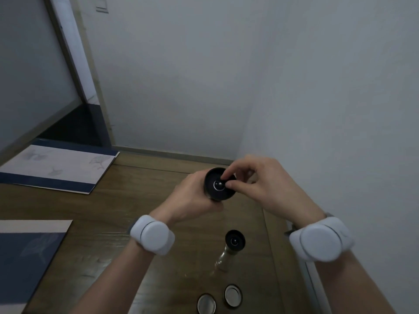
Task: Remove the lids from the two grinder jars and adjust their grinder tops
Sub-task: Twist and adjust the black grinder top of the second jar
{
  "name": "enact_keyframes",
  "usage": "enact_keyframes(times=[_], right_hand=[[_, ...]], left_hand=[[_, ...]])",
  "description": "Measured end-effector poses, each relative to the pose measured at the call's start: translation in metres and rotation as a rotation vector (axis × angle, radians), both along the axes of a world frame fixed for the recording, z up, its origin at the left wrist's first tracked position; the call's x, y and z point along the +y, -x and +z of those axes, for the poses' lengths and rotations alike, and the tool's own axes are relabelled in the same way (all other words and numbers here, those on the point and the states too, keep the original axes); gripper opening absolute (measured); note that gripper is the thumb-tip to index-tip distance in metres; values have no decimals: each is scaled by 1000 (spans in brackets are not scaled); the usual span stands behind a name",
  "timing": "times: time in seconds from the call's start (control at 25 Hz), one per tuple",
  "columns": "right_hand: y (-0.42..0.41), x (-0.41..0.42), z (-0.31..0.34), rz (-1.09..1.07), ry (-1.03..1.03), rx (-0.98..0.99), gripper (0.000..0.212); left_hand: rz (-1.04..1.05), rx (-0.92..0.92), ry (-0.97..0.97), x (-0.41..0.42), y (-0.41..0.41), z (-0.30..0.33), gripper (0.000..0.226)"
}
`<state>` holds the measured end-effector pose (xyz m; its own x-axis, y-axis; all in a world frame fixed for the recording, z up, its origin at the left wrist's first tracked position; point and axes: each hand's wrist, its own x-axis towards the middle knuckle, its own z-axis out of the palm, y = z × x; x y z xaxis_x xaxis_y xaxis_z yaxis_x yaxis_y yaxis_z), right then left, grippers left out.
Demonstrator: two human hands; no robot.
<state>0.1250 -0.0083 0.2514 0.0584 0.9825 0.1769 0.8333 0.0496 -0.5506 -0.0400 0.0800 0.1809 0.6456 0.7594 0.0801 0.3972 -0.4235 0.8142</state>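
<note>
My left hand (192,196) holds one grinder jar (214,193) up over the wooden table, wrapped around its body below the black grinder top. My right hand (260,184) pinches the small round knob (219,185) in the middle of that top with thumb and forefinger. The second grinder jar (231,248) stands upright on the table nearer to me, clear glass with a black top and no lid on it. Two round lids (206,303) (233,295) lie side by side on the table in front of it, hollow side up.
A blue and white folder (59,168) lies at the back left of the table (127,207), and another blue sheet (27,257) at the near left. Walls close in right behind and to the right of the table.
</note>
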Motion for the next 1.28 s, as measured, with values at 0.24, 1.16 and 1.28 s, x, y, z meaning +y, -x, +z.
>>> enact_keyframes(times=[0.24,1.16,1.28], right_hand=[[-1,4,9,137,30,-22,18],[2,13,-7,60,19,-39,15],[7,14,-13,3,-58,0,16]], left_hand=[[-145,2,35,4,8,6,53],[39,-53,87,-1,-4,-1,56],[168,-62,43,-4,-7,0,58]])
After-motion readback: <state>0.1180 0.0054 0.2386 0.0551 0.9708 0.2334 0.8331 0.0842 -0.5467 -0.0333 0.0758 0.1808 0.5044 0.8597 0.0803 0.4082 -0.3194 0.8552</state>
